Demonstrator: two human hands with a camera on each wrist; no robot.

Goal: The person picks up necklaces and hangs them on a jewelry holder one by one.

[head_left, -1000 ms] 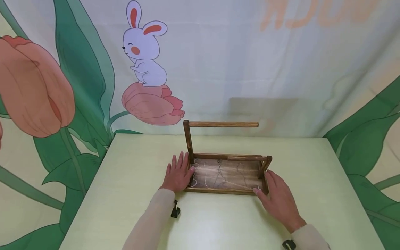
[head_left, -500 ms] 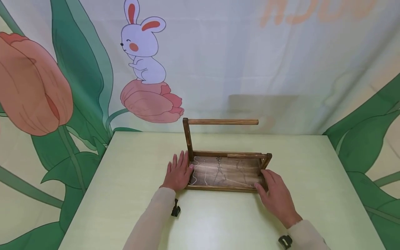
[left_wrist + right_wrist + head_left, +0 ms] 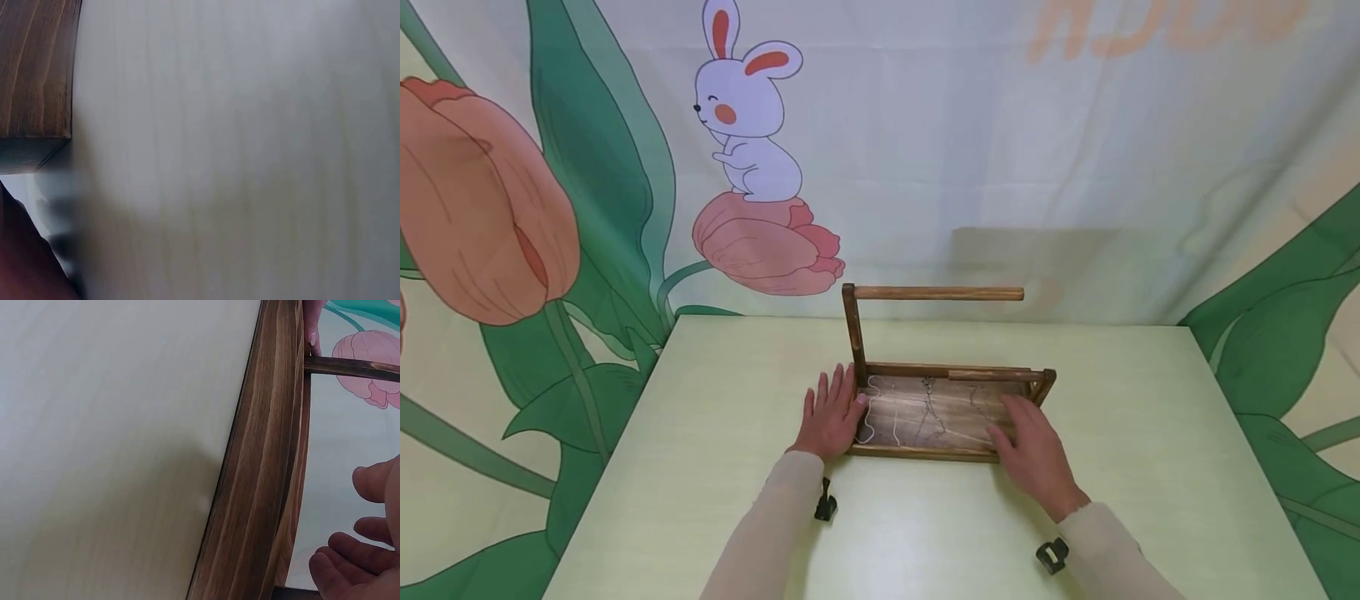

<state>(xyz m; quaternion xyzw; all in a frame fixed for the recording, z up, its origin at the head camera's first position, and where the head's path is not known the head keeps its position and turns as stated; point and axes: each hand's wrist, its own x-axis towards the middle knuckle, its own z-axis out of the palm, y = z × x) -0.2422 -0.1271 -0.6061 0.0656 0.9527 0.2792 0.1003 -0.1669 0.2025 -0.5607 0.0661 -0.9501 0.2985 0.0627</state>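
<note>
A dark wooden jewelry stand (image 3: 917, 454) with a shallow tray base stands on the table. Its tall left post carries a horizontal bar (image 3: 940, 293), while a lower bar (image 3: 1000, 375) sits at the right. Inside the tray lie a white necklace (image 3: 871, 408), a thin white strand (image 3: 895, 417) and dark chains (image 3: 929, 408). My left hand (image 3: 827, 421) rests at the tray's left end, fingers extended and thumb at the rim. Over the tray's right part is my right hand (image 3: 1037, 450); in the right wrist view its fingers (image 3: 350, 556) bend loosely with nothing between them.
The pale table (image 3: 700, 500) ends at a fabric backdrop (image 3: 910, 167) printed with a rabbit and tulips. Black clip-like devices (image 3: 826, 504) sit by both wrists. In the left wrist view, the stand's corner (image 3: 37, 81) shows at upper left.
My right hand has moved left from the tray's right end to above its interior. The left hand and the stand hold their places.
</note>
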